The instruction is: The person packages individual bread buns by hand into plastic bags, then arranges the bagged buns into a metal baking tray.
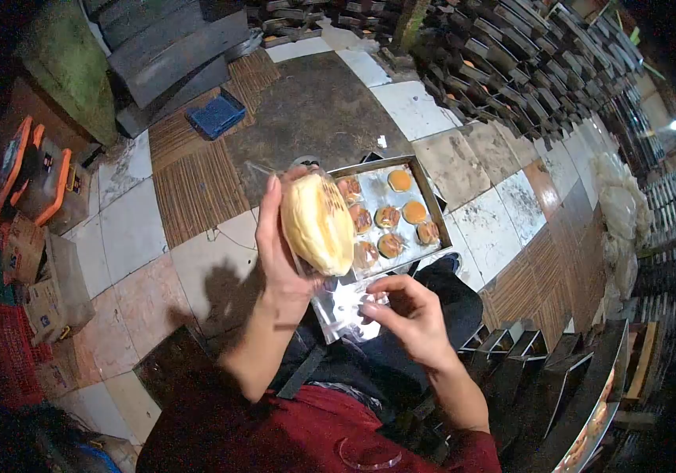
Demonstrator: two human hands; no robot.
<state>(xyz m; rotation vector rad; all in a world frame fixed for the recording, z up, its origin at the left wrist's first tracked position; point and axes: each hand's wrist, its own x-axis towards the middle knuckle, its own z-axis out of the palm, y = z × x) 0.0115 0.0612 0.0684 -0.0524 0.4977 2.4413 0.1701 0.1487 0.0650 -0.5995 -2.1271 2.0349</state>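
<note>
Showing in head view: a large pale bun [314, 225] is gripped by the left hand [275, 244], at the left side of a tray [373, 194] of small buns [414, 211]. The right hand's [417, 319] thumb and index are held close together at shiny clear plastic [346, 306] below the tray; whether any is pinched can't be told.

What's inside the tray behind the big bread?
In the tray are small round buns, some streaked brown on top. The big bread in the left hand covers the tray's left part, so anything hidden there can't be seen.
</note>
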